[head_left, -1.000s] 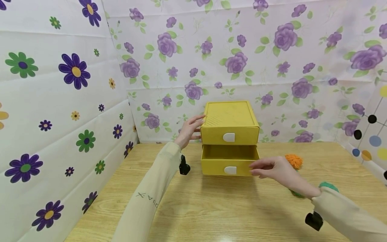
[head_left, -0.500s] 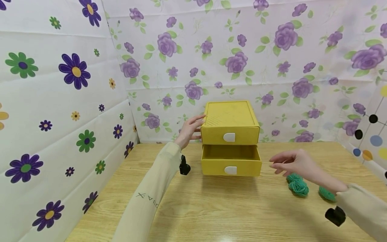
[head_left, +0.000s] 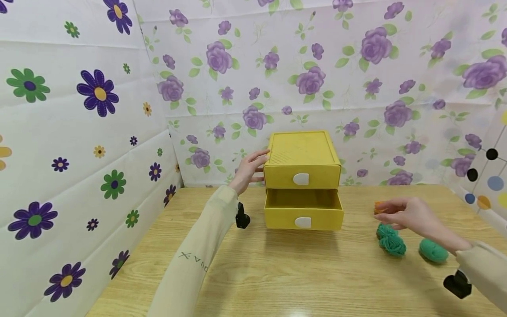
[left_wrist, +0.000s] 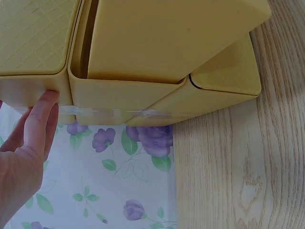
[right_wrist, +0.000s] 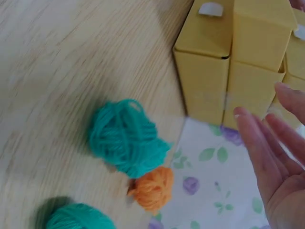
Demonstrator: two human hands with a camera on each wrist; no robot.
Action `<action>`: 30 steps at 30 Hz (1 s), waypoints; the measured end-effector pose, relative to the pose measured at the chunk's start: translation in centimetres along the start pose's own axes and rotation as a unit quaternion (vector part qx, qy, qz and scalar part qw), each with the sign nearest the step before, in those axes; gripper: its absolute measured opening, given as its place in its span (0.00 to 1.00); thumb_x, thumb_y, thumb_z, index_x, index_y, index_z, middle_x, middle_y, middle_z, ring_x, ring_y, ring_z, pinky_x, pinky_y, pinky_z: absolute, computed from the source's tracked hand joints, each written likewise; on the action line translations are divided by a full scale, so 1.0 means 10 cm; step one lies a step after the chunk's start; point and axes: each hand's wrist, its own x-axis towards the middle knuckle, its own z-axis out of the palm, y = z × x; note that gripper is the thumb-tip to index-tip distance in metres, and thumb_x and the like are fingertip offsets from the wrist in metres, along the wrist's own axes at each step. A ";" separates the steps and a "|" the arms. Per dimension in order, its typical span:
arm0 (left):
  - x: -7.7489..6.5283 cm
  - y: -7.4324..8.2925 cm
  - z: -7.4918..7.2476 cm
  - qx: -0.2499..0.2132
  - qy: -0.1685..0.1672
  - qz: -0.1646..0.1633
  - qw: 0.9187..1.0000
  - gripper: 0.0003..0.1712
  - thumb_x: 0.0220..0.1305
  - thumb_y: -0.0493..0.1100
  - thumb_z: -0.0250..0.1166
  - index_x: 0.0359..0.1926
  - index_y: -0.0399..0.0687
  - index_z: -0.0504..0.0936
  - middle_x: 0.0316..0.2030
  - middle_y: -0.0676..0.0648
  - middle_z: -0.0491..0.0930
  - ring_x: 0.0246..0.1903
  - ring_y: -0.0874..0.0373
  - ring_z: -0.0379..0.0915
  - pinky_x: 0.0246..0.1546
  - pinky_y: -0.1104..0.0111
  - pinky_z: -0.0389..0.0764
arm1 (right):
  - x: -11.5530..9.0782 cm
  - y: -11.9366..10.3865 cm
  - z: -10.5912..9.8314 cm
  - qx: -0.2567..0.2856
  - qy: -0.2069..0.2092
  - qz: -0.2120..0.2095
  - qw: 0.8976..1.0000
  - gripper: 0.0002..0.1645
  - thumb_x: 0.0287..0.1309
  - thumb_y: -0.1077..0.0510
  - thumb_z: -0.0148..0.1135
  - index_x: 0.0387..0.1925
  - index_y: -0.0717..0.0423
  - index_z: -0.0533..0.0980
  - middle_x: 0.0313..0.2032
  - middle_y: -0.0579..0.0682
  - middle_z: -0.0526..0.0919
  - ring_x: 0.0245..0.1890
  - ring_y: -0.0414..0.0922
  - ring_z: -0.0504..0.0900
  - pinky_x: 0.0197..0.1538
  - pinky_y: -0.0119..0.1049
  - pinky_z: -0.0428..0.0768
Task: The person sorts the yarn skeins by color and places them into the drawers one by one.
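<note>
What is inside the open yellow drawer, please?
In the open yellow drawer, only bare yellow surface shows. The space behind its front panel and deeper under the top drawer is covered, so I cannot tell what is there.

Chest: on the bench, before the rear sheet.
Middle drawer: out forward, between upper drawer and lower drawer.
Left hand: against the chest's left side.
Right hand: above the bench, right of the chest.
Inner yarn ball: on the bench, right of the chest.
Outer yarn ball: right of the inner.
Rear yarn ball: behind the inner, partly hidden.
</note>
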 end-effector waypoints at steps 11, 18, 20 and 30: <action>0.01 -0.01 -0.01 -0.008 0.000 0.000 1.000 0.22 0.64 0.48 0.57 0.59 0.55 0.72 0.54 0.50 0.68 0.43 0.47 0.71 0.37 0.57 0.77 | -0.07 0.22 -0.04 -0.047 0.015 0.051 0.997 0.36 0.49 0.46 0.66 0.47 0.75 0.73 0.36 0.62 0.80 0.30 0.52 0.81 0.27 0.38 0.79; 0.02 -0.01 0.00 -0.006 -0.001 -0.002 1.000 0.22 0.64 0.48 0.57 0.59 0.55 0.72 0.54 0.50 0.68 0.42 0.47 0.71 0.37 0.57 0.76 | -0.09 0.37 -0.02 -0.072 -0.005 0.099 0.993 0.41 0.49 0.43 0.66 0.47 0.78 0.71 0.37 0.63 0.79 0.30 0.51 0.80 0.29 0.42 0.79; 0.02 -0.01 0.00 -0.005 -0.002 -0.002 1.000 0.22 0.64 0.48 0.58 0.59 0.55 0.72 0.54 0.50 0.68 0.42 0.47 0.71 0.37 0.57 0.76 | -0.09 0.39 -0.01 -0.075 -0.008 0.100 0.992 0.41 0.48 0.43 0.66 0.47 0.78 0.71 0.38 0.65 0.78 0.30 0.50 0.80 0.29 0.42 0.79; 0.02 -0.01 -0.01 -0.009 -0.002 -0.002 1.000 0.22 0.63 0.48 0.58 0.59 0.55 0.72 0.54 0.50 0.67 0.42 0.47 0.71 0.37 0.57 0.77 | -0.09 0.46 0.06 -0.119 -0.014 0.100 0.988 0.40 0.46 0.43 0.67 0.43 0.78 0.73 0.39 0.68 0.77 0.28 0.50 0.79 0.28 0.42 0.78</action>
